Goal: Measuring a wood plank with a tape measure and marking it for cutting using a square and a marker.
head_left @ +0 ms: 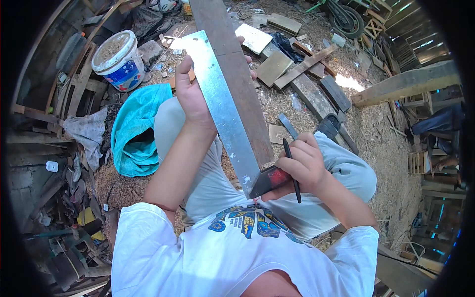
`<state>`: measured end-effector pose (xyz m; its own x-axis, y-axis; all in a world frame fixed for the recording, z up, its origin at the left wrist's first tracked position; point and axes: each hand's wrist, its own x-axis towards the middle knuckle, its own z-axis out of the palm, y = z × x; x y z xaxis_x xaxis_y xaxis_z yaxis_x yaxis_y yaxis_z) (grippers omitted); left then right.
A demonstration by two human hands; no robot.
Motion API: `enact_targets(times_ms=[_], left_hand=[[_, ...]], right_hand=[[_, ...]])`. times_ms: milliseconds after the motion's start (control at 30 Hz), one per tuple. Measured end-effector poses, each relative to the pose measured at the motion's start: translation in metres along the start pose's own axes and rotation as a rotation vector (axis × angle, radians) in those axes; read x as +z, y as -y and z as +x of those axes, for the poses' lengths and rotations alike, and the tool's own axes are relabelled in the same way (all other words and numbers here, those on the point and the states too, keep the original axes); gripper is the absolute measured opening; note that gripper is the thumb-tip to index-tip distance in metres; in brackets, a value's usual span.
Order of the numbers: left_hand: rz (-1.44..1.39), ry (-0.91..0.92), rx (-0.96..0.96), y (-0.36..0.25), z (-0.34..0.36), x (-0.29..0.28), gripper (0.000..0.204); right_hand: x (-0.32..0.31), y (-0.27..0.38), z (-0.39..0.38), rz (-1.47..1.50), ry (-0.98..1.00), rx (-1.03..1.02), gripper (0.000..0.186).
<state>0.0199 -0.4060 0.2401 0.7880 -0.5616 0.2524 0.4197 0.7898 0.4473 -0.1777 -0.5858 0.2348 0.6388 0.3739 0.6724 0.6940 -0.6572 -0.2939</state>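
Well, the left hand clasped board and square; the right hand gripped the square's handle and a pen.

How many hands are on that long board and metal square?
2. The left hand reaches under the wooden plank, thumb beside the try square's blade; the right hand grips its dark handle, holding a slim black pen. Parts of both hands are hidden.

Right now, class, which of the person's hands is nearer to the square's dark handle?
Right. The right hand is at the dark handle, holding it. The left hand is farther off, around the wooden board, toward the metal blade's other end.
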Motion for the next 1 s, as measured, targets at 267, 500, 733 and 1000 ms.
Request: enact_targets(times_ms=[267,500,733,1000], left_hand=[[0.035,0.000,-0.048,0.011,0.001,0.000,0.081],[-0.061,0.013,-0.056,0.016,-0.001,-0.002,0.078],[-0.037,0.022,-0.124,0.016,-0.001,-0.004,0.079],[-0.103,0.042,-0.309,0.024,-0.006,-0.027,0.097]], right_hand=[[-0.011,0.000,-0.004,-0.016,0.051,0.097,0.070],[-0.014,-0.003,-0.013,0.019,0.103,0.144,0.071],[-0.026,-0.004,-0.016,0.214,0.142,0.228,0.075],[-0.032,-0.018,-0.025,0.124,0.147,0.262,0.075]])
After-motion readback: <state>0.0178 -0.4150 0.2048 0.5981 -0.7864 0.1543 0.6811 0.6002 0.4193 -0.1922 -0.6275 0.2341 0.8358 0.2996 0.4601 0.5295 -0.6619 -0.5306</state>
